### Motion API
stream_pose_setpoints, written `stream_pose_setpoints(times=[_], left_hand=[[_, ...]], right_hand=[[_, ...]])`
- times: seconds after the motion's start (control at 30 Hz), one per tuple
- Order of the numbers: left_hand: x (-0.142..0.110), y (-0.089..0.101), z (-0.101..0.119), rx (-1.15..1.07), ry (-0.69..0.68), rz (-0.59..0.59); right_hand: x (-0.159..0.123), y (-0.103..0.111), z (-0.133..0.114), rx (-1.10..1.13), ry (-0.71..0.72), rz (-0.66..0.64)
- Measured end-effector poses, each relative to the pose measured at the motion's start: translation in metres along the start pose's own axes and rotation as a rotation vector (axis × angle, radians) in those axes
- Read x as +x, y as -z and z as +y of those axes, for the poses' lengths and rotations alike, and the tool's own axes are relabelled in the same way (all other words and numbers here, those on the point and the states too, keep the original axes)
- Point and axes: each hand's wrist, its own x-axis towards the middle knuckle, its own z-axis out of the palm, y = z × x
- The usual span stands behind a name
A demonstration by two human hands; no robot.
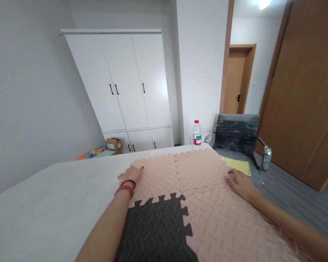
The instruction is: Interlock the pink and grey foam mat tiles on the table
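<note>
Several pink foam puzzle mat tiles [202, 165] with a raised woven pattern lie joined on the white table. A black foam puzzle tile [153, 229] with toothed edges sits at the near left, against the pink ones. My left hand [131, 173] rests palm down at the left edge of the far left pink tile, fingers apart. On the right edge of the mat, near a seam between two tiles, lies my right hand [236, 178]. Its fingers are slightly bent and touch the mat. Neither hand visibly grips anything.
A bottle [197, 134] with a red cap stands at the table's far edge. Bare white tabletop [57, 203] extends on the left. Beyond the right edge are a dark chair [236, 131] and a yellow foam sheet [239, 166] on its seat. A white cabinet [136, 76] stands behind.
</note>
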Motion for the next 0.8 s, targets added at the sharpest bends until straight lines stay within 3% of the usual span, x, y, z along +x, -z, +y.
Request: stream_pose_setpoints(times=[0.13,0.33,0.47,0.63,0.8], left_hand=[[0.005,-0.011,0.021,0.031,-0.038,0.013],[0.019,-0.045,0.100,-0.038,-0.434,-0.014],[0.031,-0.064,0.138,-0.039,-0.527,-0.018],[0.046,-0.078,0.153,0.029,-0.502,-0.027],[0.051,-0.079,0.158,0.068,-0.512,-0.055]], right_hand=[[0.001,0.002,-0.001,0.014,-0.007,0.002],[0.003,0.003,-0.004,0.038,-0.037,0.003],[0.004,0.005,-0.006,0.066,-0.053,0.017],[0.005,0.006,-0.009,0.062,-0.084,0.024],[0.006,0.005,-0.008,0.058,-0.086,0.012]])
